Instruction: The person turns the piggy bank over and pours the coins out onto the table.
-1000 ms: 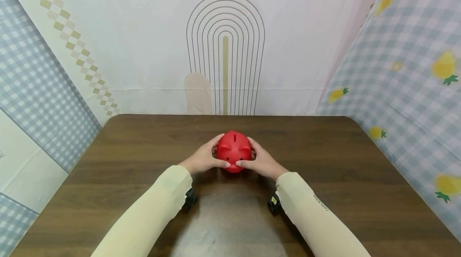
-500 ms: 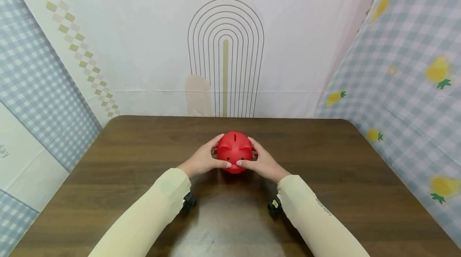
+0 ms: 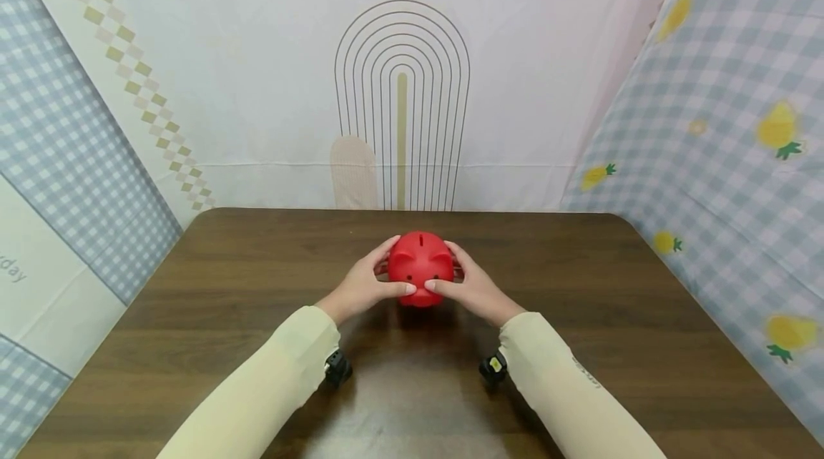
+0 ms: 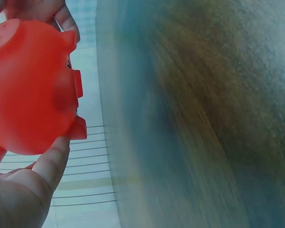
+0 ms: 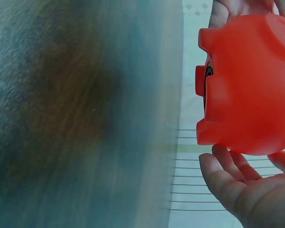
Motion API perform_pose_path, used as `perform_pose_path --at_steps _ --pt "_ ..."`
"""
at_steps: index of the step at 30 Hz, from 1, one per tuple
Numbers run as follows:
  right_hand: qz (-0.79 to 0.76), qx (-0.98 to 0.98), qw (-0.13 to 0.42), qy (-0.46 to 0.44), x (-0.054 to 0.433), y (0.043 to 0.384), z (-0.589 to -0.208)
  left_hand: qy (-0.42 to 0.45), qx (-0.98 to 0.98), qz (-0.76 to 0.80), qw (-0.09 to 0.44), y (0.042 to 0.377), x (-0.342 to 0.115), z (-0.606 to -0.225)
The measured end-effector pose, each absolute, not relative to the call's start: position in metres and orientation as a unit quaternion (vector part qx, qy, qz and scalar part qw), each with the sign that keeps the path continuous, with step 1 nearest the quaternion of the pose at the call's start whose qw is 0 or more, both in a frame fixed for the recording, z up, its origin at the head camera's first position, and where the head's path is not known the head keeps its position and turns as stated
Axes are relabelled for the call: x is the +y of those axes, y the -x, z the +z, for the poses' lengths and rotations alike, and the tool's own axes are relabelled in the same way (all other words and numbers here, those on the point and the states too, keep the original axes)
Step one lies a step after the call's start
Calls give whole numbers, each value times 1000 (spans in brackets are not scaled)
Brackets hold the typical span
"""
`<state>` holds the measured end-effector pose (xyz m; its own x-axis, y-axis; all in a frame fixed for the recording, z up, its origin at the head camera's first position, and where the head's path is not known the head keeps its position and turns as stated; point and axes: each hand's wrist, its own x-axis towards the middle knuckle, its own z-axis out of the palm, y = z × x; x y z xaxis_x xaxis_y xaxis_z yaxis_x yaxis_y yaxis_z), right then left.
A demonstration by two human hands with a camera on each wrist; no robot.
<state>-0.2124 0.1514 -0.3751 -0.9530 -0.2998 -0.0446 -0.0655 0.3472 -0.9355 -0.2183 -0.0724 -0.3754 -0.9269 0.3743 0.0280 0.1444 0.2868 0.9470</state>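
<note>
A red piggy bank (image 3: 421,262) is held between both hands over the table, its snout toward me and its coin slot on top. My left hand (image 3: 365,284) grips its left side, thumb across the front by the snout. From the other side my right hand (image 3: 476,290) grips it the same way, the thumbs almost meeting. In the left wrist view the stubby feet of the piggy bank (image 4: 28,90) stand apart from the tabletop. Part of a dark round piece (image 5: 209,71) shows on its underside in the right wrist view. The fingers behind the bank are mostly hidden.
The brown wooden table (image 3: 257,259) has rounded far corners. Behind it hangs a white cloth (image 3: 270,73) with arch patterns, and a checked cloth (image 3: 721,144) with yellow fruit prints hangs at the right. A small black wrist camera (image 3: 337,367) sits under the left sleeve.
The piggy bank has risen slightly with both hands and looks a little larger in the head view. Both hands keep their grip. The head view has shifted slightly.
</note>
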Motion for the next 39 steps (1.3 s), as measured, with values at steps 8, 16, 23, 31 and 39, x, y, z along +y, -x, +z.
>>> perform_pose_path --at_steps 8,16,23,31,39 --pt "-578 798 108 131 150 212 -368 -146 783 598 96 217 -74 -371" --pt "-571 801 119 131 151 211 -363 -143 778 605 93 217 -73 -371" --pt "-569 802 126 130 153 210 -360 -135 777 607 100 216 -72 -369" --pt "-584 792 126 128 154 210 -359 -129 774 612 103 215 -71 -362" --pt "-605 774 137 123 153 209 -355 -122 760 626 125 214 -70 -360"
